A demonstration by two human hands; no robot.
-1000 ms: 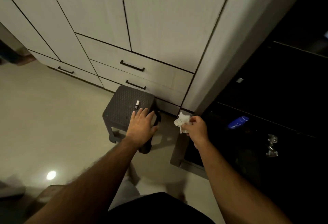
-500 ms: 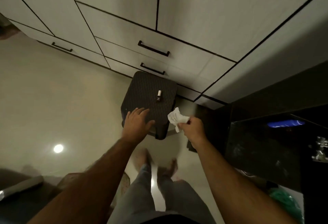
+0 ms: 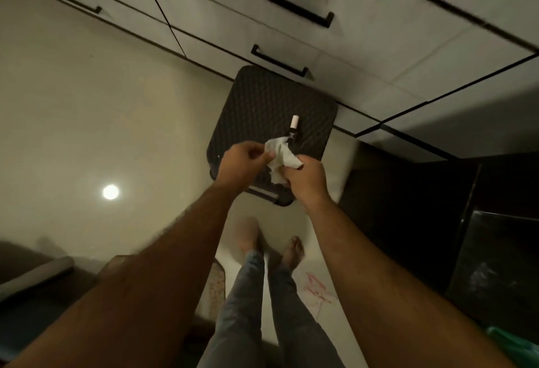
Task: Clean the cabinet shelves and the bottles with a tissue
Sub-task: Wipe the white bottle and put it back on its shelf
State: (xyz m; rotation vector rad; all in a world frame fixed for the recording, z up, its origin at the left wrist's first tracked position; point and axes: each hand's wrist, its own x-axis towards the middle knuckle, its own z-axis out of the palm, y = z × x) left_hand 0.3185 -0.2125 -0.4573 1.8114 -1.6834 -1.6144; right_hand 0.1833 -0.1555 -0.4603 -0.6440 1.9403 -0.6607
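Two hands meet above the near edge of a dark stool (image 3: pixel 262 105), both clamped on one crumpled tissue (image 3: pixel 281 157). Beyond them rise pale drawers (image 3: pixel 364 55) with black handles, and off to the right hand's side a dark cabinet (image 3: pixel 437 207) stands open, its shelves too dim to make out. The stool sits directly under the hands on the floor (image 3: pixel 102 105). The left hand (image 3: pixel 243 160) pinches the tissue's upper end while the right hand (image 3: pixel 306 178) grips the lower wad, stretching it between them. Just past the fingers a small bottle (image 3: pixel 292 131) with a white cap lies on the stool, close behind the tissue. Pulling too hard could probably tear the thin tissue; a careless sweep might knock the bottle off the stool.
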